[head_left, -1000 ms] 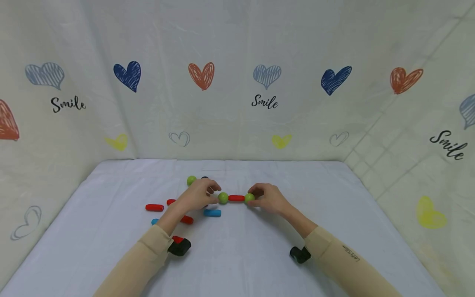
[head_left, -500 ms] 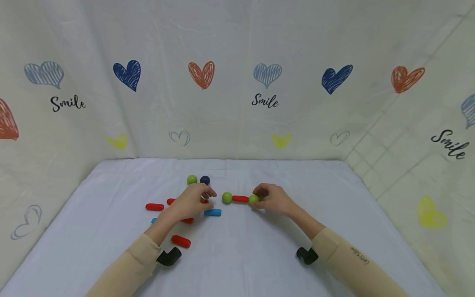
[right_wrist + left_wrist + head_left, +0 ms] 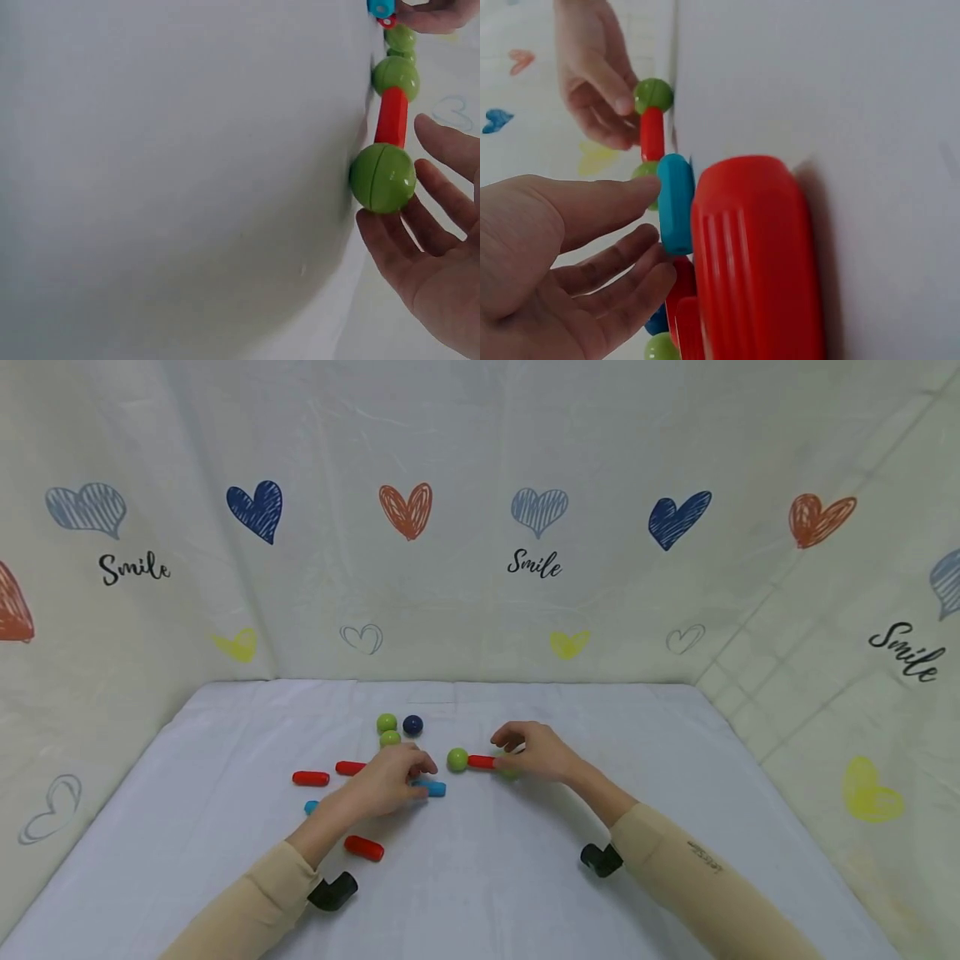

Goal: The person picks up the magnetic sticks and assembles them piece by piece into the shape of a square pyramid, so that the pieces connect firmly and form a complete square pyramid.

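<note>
In the head view my left hand (image 3: 386,779) is over a short blue rod (image 3: 433,788), its thumb and fingers spread apart. The left wrist view has the thumb beside that blue rod (image 3: 676,204); whether it touches cannot be told. To the right, a red rod (image 3: 482,762) joins two green balls, one on its left end (image 3: 457,759) and one on its right end. My right hand (image 3: 538,752) partly covers the right ball in the head view. In the right wrist view the fingers are loosely spread beside this green ball (image 3: 382,178), the thumb well off it.
Red rods (image 3: 311,778) lie on the white cloth to the left, one of them (image 3: 364,847) nearer the front. Another blue rod (image 3: 311,807) is partly behind the left forearm. Green balls (image 3: 387,722) and a dark blue ball (image 3: 412,725) sit farther back.
My left hand has come away from the left green ball and down to the blue rod. The joined piece has shifted slightly right, and my right hand's fingers have loosened from its ball.
</note>
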Demonstrator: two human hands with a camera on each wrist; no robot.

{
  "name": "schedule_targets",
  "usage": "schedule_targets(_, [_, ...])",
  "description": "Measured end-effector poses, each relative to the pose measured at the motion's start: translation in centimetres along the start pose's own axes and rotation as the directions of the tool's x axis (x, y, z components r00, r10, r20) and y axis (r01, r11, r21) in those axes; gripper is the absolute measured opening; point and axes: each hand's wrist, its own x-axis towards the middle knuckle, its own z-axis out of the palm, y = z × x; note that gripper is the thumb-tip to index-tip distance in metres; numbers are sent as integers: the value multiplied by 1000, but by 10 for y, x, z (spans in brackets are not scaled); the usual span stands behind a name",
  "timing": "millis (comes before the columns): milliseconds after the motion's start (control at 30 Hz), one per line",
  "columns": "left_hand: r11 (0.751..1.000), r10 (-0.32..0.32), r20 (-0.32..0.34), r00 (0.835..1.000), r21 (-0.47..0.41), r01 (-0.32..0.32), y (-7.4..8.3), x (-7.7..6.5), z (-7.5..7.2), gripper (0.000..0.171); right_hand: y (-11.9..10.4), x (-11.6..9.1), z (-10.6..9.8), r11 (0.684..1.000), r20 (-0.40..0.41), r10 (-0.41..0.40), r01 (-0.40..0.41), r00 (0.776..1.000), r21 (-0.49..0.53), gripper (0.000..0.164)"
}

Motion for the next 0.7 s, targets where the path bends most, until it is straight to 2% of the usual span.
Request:
schedule_targets(233, [998,28,27,999,62,-30,0,2,6,30,-7,8,7,1000,39,-7,8,999,-27,32])
schedule_targets(533, [997,13,38,999,78,-16,1,2,6,27,-12,18,13,998,67,-15,19,998,-59,30])
schedule_targets(700, [996,30,48,998,82,-34,1,3,5,26,-11,20,14,998,74,-19,23,997,-57,27])
